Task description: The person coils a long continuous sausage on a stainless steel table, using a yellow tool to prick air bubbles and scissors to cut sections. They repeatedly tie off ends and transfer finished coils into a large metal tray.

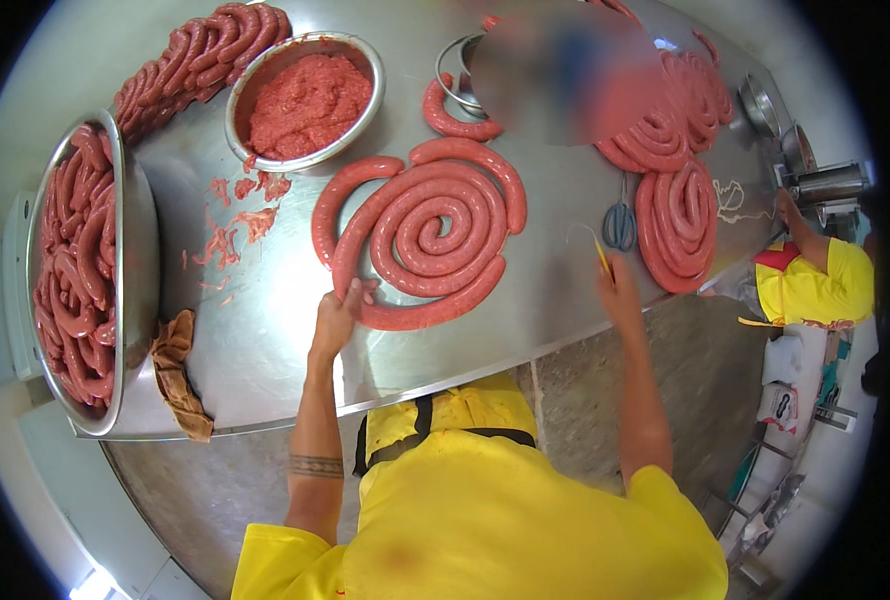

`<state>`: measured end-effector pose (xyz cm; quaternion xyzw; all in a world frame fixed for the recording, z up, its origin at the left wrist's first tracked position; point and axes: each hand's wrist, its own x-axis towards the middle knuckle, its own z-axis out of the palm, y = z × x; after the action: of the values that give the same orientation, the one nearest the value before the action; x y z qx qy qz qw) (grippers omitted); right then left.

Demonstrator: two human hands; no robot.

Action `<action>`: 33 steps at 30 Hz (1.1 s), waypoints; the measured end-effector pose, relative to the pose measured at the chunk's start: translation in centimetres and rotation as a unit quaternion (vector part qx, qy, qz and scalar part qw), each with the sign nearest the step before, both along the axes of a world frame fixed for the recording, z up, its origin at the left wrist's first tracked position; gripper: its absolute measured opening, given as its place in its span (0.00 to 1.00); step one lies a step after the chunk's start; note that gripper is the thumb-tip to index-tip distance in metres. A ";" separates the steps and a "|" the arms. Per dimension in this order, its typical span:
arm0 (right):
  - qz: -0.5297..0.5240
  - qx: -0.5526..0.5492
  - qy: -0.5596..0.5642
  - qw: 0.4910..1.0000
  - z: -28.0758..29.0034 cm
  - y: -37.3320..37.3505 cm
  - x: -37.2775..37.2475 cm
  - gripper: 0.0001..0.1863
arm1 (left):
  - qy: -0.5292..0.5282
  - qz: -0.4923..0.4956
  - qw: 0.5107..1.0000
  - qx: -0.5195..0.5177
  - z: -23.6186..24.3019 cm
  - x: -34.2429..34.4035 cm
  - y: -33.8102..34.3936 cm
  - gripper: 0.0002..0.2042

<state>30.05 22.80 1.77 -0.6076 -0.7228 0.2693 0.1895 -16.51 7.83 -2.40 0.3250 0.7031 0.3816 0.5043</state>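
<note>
A long raw sausage (443,262) lies wound in a flat spiral on the steel table, with shorter lengths curving around it. My left hand (342,312) is closed on the sausage at the spiral's lower left edge. Over the table's front edge, my right hand (620,292) grips a thin yellow tool (602,258), pointing up. A fine pale line curves from its tip; I cannot make out what it is. Blue-handled scissors (620,226) lie just beyond that hand, beside another coiled sausage (676,228).
A metal bowl (373,108) of ground meat stands at the back, near piled sausages (200,65). A large basin (137,270) of sausages and a brown cloth (176,375) sit left. String (731,200) lies right, near a person in yellow (815,285). The far middle is blurred.
</note>
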 end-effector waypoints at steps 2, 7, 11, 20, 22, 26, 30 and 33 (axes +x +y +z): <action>0.030 -0.097 -0.129 0.986 0.5 -4.7 -0.2 0.12 | 0.206 -0.024 0.976 0.071 0.0 0.3 -1.5 0.17; 0.413 -0.334 0.143 0.835 1.6 -15.3 -14.7 0.22 | -0.195 0.177 0.959 0.103 -1.7 2.0 -4.6 0.11; 0.460 -0.384 0.355 0.717 3.8 -14.9 -32.7 0.08 | -0.509 0.228 0.815 0.158 -0.3 1.1 -6.9 0.21; 0.149 -0.399 0.586 0.689 8.3 6.1 -42.8 0.12 | -0.154 -0.001 0.976 0.155 5.3 -0.5 -8.3 0.25; 0.138 -0.353 0.582 0.719 9.9 8.9 -37.4 0.12 | -0.171 0.012 0.974 0.148 4.6 -0.6 -8.5 0.22; 0.090 -0.321 0.546 0.769 12.6 8.5 -25.8 0.13 | -0.358 0.075 0.922 0.129 2.2 -1.0 -9.0 0.16; 0.170 -0.426 0.412 0.788 10.6 0.8 -16.6 0.18 | -0.608 0.158 0.748 0.217 -0.3 0.0 -8.8 0.12; 0.078 -0.601 0.247 0.756 6.7 -6.1 -12.0 0.18 | -0.616 0.371 0.673 0.174 -0.7 0.6 -8.5 0.11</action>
<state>18.02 16.69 8.50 -0.4509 -0.3854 0.8026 -0.0640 -15.89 -0.64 -3.12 -0.1894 0.2162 0.7665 0.5743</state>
